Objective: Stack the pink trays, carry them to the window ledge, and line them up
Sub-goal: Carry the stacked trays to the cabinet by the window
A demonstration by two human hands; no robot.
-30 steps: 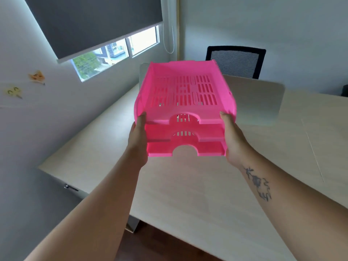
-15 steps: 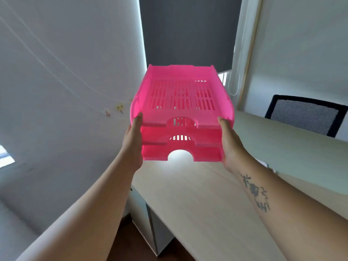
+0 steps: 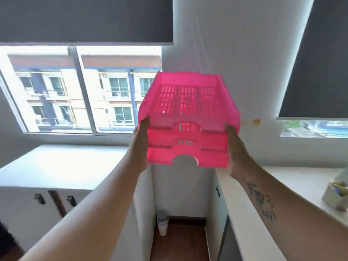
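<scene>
Head view: a stack of translucent pink plastic trays (image 3: pixel 188 117) w/ slotted bases and arched front cut-outs is held up in the air at centre frame, clear of every surface. Three front edges can be counted, nested one on another. The stack is clamped from both sides: the left hand (image 3: pixel 138 147) is pressed flat on the side at 9 o'clock, thumb up on the top tray's rim; the right hand (image 3: pixel 234 151) is pressed on the side at 3 o'clock, thumb likewise on the rim. Fingers under the stack are hidden. A dark tattoo (image 3: pixel 260 201) is seen on the right forearm.

At 10 o'clock a wide sliding window (image 3: pixel 81 89) is seen below a dark grey roller blind (image 3: pixel 84 18), w/ a building outside. Below it, at 8 o'clock, a white ledge-like bench top (image 3: pixel 62 164) sits over cupboard doors w/ dark handles (image 3: pixel 40 198). At 2 o'clock a second dark blind (image 3: pixel 318 72) covers another window. At 4 o'clock a second white bench (image 3: pixel 293 178) carries a pale green box (image 3: pixel 335 196), blurred. At 6 o'clock a narrow gap shows brown wooden floor (image 3: pixel 178 242) and a small whitish bin (image 3: pixel 162 225).
</scene>
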